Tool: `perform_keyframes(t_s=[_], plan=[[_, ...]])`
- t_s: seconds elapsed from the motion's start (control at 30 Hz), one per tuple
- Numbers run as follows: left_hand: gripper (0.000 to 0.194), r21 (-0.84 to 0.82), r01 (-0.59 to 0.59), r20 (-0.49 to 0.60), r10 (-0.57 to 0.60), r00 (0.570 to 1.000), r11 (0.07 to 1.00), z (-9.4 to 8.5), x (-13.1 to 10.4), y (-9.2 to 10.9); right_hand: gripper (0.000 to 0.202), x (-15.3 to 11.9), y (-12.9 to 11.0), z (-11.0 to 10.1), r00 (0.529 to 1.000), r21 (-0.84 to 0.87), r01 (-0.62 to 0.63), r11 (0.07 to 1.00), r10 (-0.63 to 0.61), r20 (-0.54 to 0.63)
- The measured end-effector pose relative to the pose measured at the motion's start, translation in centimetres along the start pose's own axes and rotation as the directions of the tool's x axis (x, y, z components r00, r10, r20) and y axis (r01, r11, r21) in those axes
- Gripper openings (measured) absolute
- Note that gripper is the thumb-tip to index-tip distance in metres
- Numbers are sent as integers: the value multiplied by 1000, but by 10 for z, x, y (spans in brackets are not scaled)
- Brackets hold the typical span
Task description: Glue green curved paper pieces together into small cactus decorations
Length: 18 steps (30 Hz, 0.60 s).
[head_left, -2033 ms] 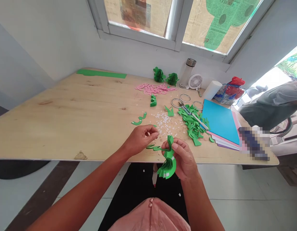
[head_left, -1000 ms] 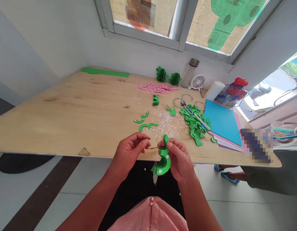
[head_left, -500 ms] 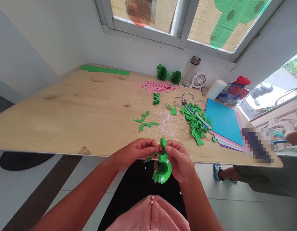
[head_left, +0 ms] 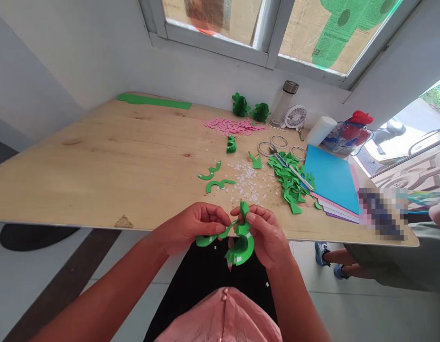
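Between thumb and fingers, my left hand (head_left: 202, 221) pinches a wavy green paper strip (head_left: 205, 241), which curves below the fingers. My right hand (head_left: 264, 235) grips a fanned stack of wavy green paper cutouts (head_left: 245, 249) with small white squares on it. The strip's right end lies close to the stack; whether they touch I cannot tell. Both hands are at the table's front edge, above my lap. Beyond them on the table lie two loose wavy green cutouts (head_left: 220, 184), a small green paper stack (head_left: 231, 144) and scattered white paper bits (head_left: 248, 183).
Green scraps (head_left: 293, 183) lie at right with a pen-like cutter (head_left: 291, 167) on top. Blue sheets (head_left: 326, 180) are beside them. Pink cutouts (head_left: 234, 126), green paper shapes (head_left: 240, 105), a bottle (head_left: 284, 104) and a small fan (head_left: 295, 117) stand behind. Another person's legs (head_left: 351, 270) show at right.
My left hand has drawn the green strip left, away from the stack, and it now shows its curved face. My right hand keeps hold of the stack, nearly in place.
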State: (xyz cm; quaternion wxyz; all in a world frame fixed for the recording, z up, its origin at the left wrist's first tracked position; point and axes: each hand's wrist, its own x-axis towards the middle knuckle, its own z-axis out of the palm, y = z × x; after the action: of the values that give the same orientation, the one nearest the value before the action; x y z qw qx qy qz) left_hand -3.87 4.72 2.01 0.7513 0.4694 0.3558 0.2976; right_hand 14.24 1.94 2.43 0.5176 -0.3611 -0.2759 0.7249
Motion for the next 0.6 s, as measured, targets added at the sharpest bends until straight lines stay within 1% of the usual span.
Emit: perform_keyframes(t_s=[0.1, 0.2, 0.33, 0.43, 0.5, 0.6], plan=[[17, 8, -19, -134, 20, 991, 1000, 2, -5, 2, 13, 1, 0, -4, 998, -44, 41, 998, -44, -54], [16, -15, -69, -269, 63, 961, 997, 8, -12, 5, 13, 2, 3, -7, 994, -133, 57, 989, -69, -87], [18, -46, -129, -423, 98, 901, 991, 23, -19, 5, 13, 3, 8, -5, 986, -298, 98, 949, -134, -103], [18, -60, -216, -543, 150, 826, 974, 36, -22, -2, 15, 2, 11, -1, 977, -373, 121, 920, -178, -120], [16, -37, -247, -591, 178, 787, 968, 44, -23, -7, 14, 0, 12, 1, 972, -413, 132, 901, -200, -126], [14, 0, -267, -620, 209, 756, 964, 53, -24, -13, 12, -2, 14, 2, 961, -496, 165, 852, -253, -114]])
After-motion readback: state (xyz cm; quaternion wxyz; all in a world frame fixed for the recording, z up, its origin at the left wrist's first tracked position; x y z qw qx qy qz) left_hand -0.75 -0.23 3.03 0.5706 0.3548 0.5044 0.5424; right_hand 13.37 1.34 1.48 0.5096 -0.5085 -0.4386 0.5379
